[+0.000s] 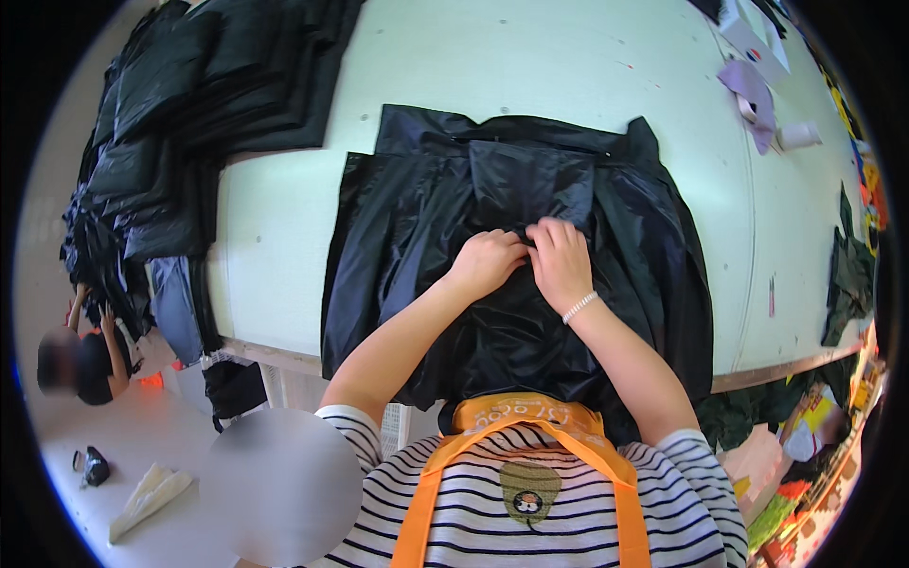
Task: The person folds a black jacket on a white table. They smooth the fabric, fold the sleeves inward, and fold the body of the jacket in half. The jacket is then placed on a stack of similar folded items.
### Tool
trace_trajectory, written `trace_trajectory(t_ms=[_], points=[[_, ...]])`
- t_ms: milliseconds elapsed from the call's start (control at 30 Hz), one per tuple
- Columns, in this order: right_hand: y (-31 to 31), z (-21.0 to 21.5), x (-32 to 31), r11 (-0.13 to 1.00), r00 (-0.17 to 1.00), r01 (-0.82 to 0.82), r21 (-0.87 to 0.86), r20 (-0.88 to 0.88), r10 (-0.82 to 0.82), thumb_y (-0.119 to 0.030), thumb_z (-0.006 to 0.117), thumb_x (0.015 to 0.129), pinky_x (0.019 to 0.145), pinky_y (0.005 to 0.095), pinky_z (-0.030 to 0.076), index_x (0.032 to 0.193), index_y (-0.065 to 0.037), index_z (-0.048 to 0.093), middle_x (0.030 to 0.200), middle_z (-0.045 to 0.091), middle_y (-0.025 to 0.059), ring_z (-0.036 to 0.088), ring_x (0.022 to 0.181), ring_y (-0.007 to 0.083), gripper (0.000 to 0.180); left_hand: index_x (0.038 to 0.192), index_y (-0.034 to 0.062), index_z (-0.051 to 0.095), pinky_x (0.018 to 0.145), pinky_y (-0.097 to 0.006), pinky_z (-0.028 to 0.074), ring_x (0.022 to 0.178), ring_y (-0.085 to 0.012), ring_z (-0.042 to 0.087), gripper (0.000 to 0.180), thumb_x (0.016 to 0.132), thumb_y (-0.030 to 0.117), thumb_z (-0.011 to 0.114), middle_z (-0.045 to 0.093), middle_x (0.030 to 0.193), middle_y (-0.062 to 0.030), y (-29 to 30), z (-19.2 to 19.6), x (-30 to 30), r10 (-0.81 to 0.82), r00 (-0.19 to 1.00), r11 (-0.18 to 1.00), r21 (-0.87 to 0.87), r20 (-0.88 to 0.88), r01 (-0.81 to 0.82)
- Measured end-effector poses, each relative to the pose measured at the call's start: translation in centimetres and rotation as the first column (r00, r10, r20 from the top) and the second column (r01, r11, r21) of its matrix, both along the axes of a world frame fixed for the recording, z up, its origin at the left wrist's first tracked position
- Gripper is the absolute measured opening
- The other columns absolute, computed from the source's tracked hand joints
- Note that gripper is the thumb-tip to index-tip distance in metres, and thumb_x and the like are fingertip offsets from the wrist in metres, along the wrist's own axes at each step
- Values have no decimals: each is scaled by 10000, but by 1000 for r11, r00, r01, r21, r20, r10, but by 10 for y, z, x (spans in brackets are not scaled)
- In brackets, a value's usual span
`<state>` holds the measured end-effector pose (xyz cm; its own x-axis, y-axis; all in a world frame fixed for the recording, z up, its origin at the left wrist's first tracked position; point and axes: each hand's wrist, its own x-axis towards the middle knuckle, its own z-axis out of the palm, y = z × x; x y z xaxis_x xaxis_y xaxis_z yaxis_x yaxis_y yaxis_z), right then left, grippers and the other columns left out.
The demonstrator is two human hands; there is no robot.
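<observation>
A black, shiny garment point(398, 237) lies spread on the table in front of me, its near edge hanging over the table's front toward my lap. A wide band runs along its far side, and folds fall from it toward me. A smooth squarish panel point(530, 175) shows at its middle. Just below that panel, my left hand point(488, 263) is closed, its fingertips pinching the black cloth. Close against it, my right hand point(561, 257) is closed on the same cloth, its fingers slightly blurred. What lies between the fingertips is partly hidden.
Stacks of folded black garments point(237, 76) cover the table's far left. A white box point(755, 43), purple cloth point(746, 90), a white spool point(800, 135) and a dark cloth piece point(849, 279) lie on the right. Another person point(90, 364) works at the left.
</observation>
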<state>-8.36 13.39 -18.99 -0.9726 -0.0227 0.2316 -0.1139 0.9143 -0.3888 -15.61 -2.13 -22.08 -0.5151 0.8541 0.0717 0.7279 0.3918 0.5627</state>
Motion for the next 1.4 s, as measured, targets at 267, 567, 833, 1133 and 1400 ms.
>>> trace_trajectory(t_ms=[267, 567, 833, 1133, 1400], points=[[26, -24, -32, 817, 890, 318, -482, 448, -82, -115, 700, 770, 628, 358, 490, 904, -72, 591, 734, 649, 123, 628, 674, 307, 178, 890, 60, 570, 708, -331, 461, 806, -249, 613, 218, 736, 140, 702, 633, 817, -58, 23, 13, -20, 251, 963, 967, 63, -99, -245], [11, -2, -27, 998, 998, 58, -24, 20, -58, -161, 668, 725, 769, 389, 425, 725, -71, 654, 847, 565, 78, 528, 877, 281, 91, 931, 55, 624, 769, -382, 472, 892, -296, 576, 273, 676, 102, 709, 605, 941, -97, 19, 1, -1, 258, 965, 957, 151, -48, -249], [44, -21, -55, 940, 924, 189, -285, 376, -72, -138, 660, 778, 697, 398, 501, 832, -90, 651, 779, 669, 105, 645, 777, 295, 73, 868, 47, 666, 717, -377, 485, 834, -291, 614, 194, 714, 149, 724, 643, 862, -108, 38, 21, -51, 293, 925, 955, -25, 241, -296], [28, -11, -54, 993, 997, 75, 89, -6, -75, -158, 691, 704, 793, 364, 415, 726, -79, 627, 855, 570, 64, 529, 925, 247, 105, 990, 24, 652, 809, -371, 478, 926, -294, 599, 277, 723, 86, 693, 632, 972, -114, 31, 2, -40, 169, 983, 976, 153, -68, -157], [54, -21, -89, 989, 910, 114, -90, 410, -68, -230, 676, 779, 794, 395, 426, 875, -125, 734, 855, 687, 80, 621, 892, 251, 153, 897, 34, 685, 785, -361, 479, 893, -282, 600, 216, 701, 117, 722, 628, 915, -90, 44, 21, -69, 230, 948, 961, 206, -218, -185]])
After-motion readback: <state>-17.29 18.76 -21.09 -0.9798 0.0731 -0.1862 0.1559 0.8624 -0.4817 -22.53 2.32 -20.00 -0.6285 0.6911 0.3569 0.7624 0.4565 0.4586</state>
